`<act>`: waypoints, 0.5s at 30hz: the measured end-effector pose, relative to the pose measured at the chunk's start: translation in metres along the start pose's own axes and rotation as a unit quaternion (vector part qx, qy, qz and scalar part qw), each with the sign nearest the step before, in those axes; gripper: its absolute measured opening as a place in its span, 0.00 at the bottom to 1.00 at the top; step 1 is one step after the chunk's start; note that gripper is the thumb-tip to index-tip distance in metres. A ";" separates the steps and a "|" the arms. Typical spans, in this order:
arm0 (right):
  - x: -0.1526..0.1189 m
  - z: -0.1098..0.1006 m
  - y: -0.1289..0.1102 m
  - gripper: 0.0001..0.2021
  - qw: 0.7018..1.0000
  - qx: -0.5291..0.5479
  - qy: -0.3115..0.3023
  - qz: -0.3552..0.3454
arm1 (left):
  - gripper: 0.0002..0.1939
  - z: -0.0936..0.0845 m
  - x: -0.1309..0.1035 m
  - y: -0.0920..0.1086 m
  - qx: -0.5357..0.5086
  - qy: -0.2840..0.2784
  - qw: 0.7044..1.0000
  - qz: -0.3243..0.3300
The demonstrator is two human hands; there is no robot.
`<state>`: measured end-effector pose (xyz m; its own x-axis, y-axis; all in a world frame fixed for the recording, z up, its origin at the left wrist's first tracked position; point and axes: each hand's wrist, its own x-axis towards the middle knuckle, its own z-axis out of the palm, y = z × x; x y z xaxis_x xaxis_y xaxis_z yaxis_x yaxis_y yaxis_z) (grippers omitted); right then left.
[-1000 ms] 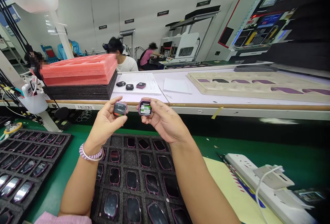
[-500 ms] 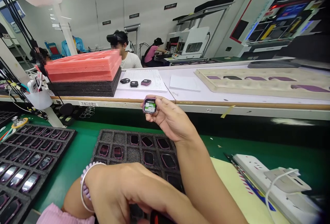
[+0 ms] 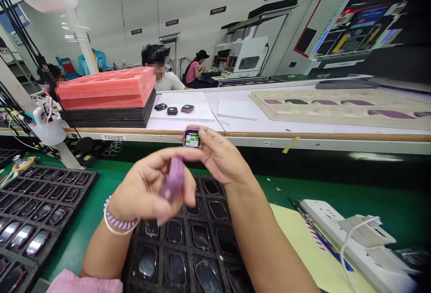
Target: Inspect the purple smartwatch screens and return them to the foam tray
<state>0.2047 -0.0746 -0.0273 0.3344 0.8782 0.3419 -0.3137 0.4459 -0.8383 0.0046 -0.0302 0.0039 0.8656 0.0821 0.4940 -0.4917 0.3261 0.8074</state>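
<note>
My right hand (image 3: 220, 156) holds a purple-framed watch (image 3: 191, 138) with a lit green and white screen, near the shelf edge. Just left of it and lower, my left hand (image 3: 151, 185) grips a second purple watch case (image 3: 174, 179), blurred by motion. Its index finger stretches toward my right hand. Under both hands lies a black foam tray (image 3: 161, 252) with dark-screened watches in its pockets; my left hand and forearm hide part of it.
Another filled foam tray (image 3: 76, 203) lies at left. Ahead, a shelf (image 3: 303, 139) bears red foam (image 3: 107, 88), three small watches and a beige tray (image 3: 269, 112). A power strip (image 3: 323, 214) sits at right. People sit beyond.
My left hand has risen from the lower tray toward my right hand, bringing up a purple watch case. My right hand still holds the lit watch, almost in place.
</note>
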 end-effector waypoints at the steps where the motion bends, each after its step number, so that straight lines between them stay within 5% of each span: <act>1: 0.000 0.000 0.000 0.25 1.000 0.003 -0.001 0.001 | 0.26 -0.008 0.005 0.000 -0.006 0.013 1.000 0.014; 4: 0.000 -0.001 0.000 0.25 1.000 0.009 0.000 0.002 | 0.24 -0.021 0.015 -0.001 -0.001 0.074 0.997 0.021; 8: 0.000 -0.001 0.000 0.24 1.000 0.004 -0.004 0.001 | 0.27 -0.019 0.008 -0.006 0.014 0.057 0.998 0.007; 12: -0.001 -0.001 0.000 0.25 1.000 -0.007 0.002 0.000 | 0.37 0.001 -0.002 -0.002 0.076 -0.070 0.986 -0.128; 15: -0.002 0.000 -0.001 0.26 1.000 -0.017 -0.001 -0.002 | 0.34 0.018 0.003 0.015 0.121 -0.175 0.954 -0.209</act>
<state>0.2048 -0.0767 -0.0271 0.3343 0.8765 0.3465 -0.2820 0.4438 -0.8506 -0.0022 -0.0415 0.0235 0.9272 -0.3410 0.1549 -0.1539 0.0300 0.9876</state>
